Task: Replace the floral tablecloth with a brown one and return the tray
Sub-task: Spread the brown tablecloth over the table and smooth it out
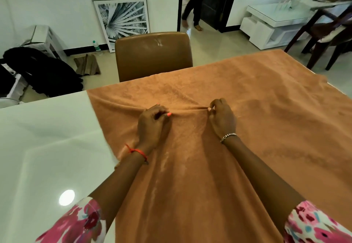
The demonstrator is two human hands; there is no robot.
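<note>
A brown tablecloth lies over the middle and right of a glossy white table; the table's left part is bare. My left hand and my right hand are close together near the middle of the cloth. Each pinches a raised fold of the brown fabric, and a ridge of cloth runs between them. Wrinkles spread out from the pinched spots. No floral tablecloth and no tray are in view.
A brown leather chair stands at the table's far edge. A framed leaf picture leans on the wall. Dark bags lie on the floor at left. A person's legs show in the doorway; a dark wooden chair stands at right.
</note>
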